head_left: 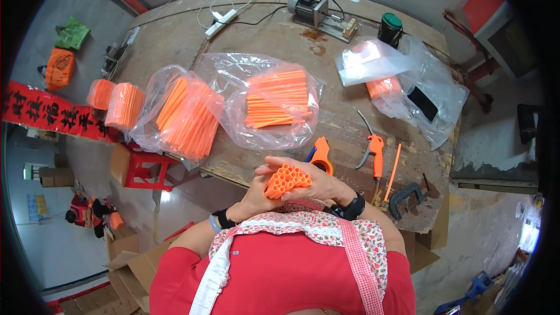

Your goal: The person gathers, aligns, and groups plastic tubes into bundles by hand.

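Note:
Between my two hands is a bundle of thin orange plastic tubes (287, 179), their round open ends facing up toward me. My left hand (254, 196) wraps the bundle from the left, and my right hand (324, 185) presses on it from the right, its fingers reaching over the far side. Just beyond my right hand lies an orange tool with a blue part (321, 153), perhaps a tape dispenser. Farther off, a clear plastic bag (280, 102) of orange tubes lies open on the worktable (344, 118). Left of it is a second filled bag (189, 118).
Orange-handled cutters (375, 153), one loose tube (394, 170) and a clamp (407, 199) are at the right. A phone (422, 104) rests on plastic bags. Along the back are a motor (310, 10), power strip (220, 23) and green-lidded jar (390, 28). A red stool (153, 166) stands left.

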A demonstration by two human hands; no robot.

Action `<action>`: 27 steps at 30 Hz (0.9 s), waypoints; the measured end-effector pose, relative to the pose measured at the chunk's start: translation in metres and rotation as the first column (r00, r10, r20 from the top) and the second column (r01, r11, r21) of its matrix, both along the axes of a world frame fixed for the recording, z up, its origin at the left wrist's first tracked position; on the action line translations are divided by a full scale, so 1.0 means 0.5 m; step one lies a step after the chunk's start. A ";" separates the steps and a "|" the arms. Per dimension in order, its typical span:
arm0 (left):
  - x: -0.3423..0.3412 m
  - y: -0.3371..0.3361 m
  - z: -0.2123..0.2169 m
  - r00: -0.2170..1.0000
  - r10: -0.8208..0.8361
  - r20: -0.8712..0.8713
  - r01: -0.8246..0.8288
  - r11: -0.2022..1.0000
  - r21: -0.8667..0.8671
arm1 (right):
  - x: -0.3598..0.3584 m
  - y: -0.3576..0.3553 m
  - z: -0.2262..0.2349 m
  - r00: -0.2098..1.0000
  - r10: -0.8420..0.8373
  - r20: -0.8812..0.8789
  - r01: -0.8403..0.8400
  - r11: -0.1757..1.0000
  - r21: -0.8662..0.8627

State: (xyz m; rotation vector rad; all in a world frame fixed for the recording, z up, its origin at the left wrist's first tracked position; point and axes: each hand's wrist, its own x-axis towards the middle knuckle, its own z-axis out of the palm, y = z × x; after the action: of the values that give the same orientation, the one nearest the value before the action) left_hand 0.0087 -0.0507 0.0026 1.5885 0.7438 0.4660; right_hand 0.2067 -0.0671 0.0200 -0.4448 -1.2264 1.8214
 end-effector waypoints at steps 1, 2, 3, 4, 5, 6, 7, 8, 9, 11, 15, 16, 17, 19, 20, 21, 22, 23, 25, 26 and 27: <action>-0.001 0.000 -0.003 1.000 -0.009 -0.015 0.010 1.000 0.030 | 0.000 -0.001 -0.004 1.000 0.004 -0.020 -0.004 1.000 0.010; -0.002 -0.001 -0.005 0.999 -0.018 -0.030 0.020 0.998 0.059 | 0.000 0.000 -0.006 1.000 0.007 -0.020 -0.007 1.000 0.011; -0.002 -0.001 -0.004 0.999 -0.016 -0.029 0.018 0.998 0.059 | 0.000 -0.001 -0.008 0.999 0.007 -0.032 -0.006 1.000 0.016; 0.000 -0.001 -0.003 1.000 -0.018 -0.022 0.020 0.998 0.063 | 0.000 -0.001 -0.010 0.999 0.006 -0.044 -0.005 1.000 0.021; 0.001 -0.001 -0.003 1.000 -0.021 -0.015 0.022 0.997 0.068 | 0.000 -0.002 -0.012 0.999 0.008 -0.043 -0.007 1.000 0.021; 0.002 -0.001 -0.005 1.000 -0.019 -0.014 0.020 0.997 0.068 | 0.000 -0.002 -0.013 0.999 0.008 -0.049 -0.007 1.000 0.019; 0.002 0.000 -0.008 1.000 -0.016 -0.005 0.016 0.998 0.067 | 0.000 -0.002 -0.014 0.999 0.007 -0.054 -0.006 1.000 0.016; 0.002 0.000 -0.010 1.000 -0.012 0.005 0.012 0.998 0.066 | 0.000 -0.001 -0.015 0.999 0.008 -0.054 -0.008 1.000 0.017; 0.002 0.000 -0.010 1.000 -0.011 0.006 0.010 0.998 0.066 | 0.000 -0.001 -0.017 0.998 0.011 -0.059 -0.011 1.000 0.010; 0.002 0.001 -0.011 0.999 -0.004 0.033 0.003 1.000 0.011 | 0.001 0.000 -0.015 0.998 0.016 -0.064 -0.015 1.000 0.004; 0.006 0.002 -0.004 1.000 -0.013 0.003 0.013 1.000 -0.005 | 0.003 -0.003 -0.019 0.996 0.008 -0.088 -0.013 0.998 -0.059; 0.010 0.002 0.005 1.000 -0.010 -0.015 0.010 1.000 -0.010 | 0.003 -0.003 -0.022 0.995 -0.002 -0.095 -0.003 0.998 -0.056; 0.012 0.002 0.011 0.999 -0.009 -0.033 0.008 1.000 -0.016 | 0.006 -0.003 -0.021 0.995 -0.002 -0.095 -0.003 0.998 -0.056; 0.016 0.002 0.018 1.000 -0.006 -0.029 0.004 0.999 -0.044 | 0.010 -0.005 -0.014 0.996 -0.009 -0.094 0.000 0.996 -0.095; 0.017 0.002 0.019 1.000 -0.004 -0.025 0.002 0.997 -0.072 | 0.012 -0.005 -0.014 0.996 -0.010 -0.094 0.001 0.996 -0.095; 0.017 0.004 0.017 1.000 -0.005 -0.025 0.004 0.997 -0.071 | 0.015 -0.005 -0.014 0.998 -0.005 -0.070 -0.004 0.993 -0.121; 0.016 0.007 0.014 0.999 -0.034 -0.031 0.031 0.995 -0.098 | 0.017 -0.004 -0.014 0.999 0.000 -0.046 -0.007 0.989 -0.148; 0.016 0.010 0.010 0.997 -0.063 -0.036 0.058 0.990 -0.126 | 0.017 -0.007 -0.014 0.999 -0.002 -0.045 -0.005 0.989 -0.148; 0.023 0.023 0.000 1.000 -0.022 0.018 0.024 0.990 -0.142 | 0.014 -0.009 -0.009 0.923 -0.353 0.156 0.350 0.936 0.046; 0.028 0.036 -0.002 0.997 0.019 0.070 -0.007 0.987 -0.163 | 0.027 -0.009 0.006 0.923 -0.351 0.157 0.348 0.936 0.048; 0.032 0.065 0.019 1.000 -0.020 0.012 0.023 0.946 -0.323 | 0.053 -0.006 0.032 0.635 -0.619 0.462 0.361 0.767 0.531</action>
State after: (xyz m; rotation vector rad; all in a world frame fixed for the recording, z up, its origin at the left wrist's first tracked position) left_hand 0.0246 -0.0183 0.0121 1.2848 0.7533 0.3156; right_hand 0.2330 -0.0703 0.0361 -1.0950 -1.6520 0.9056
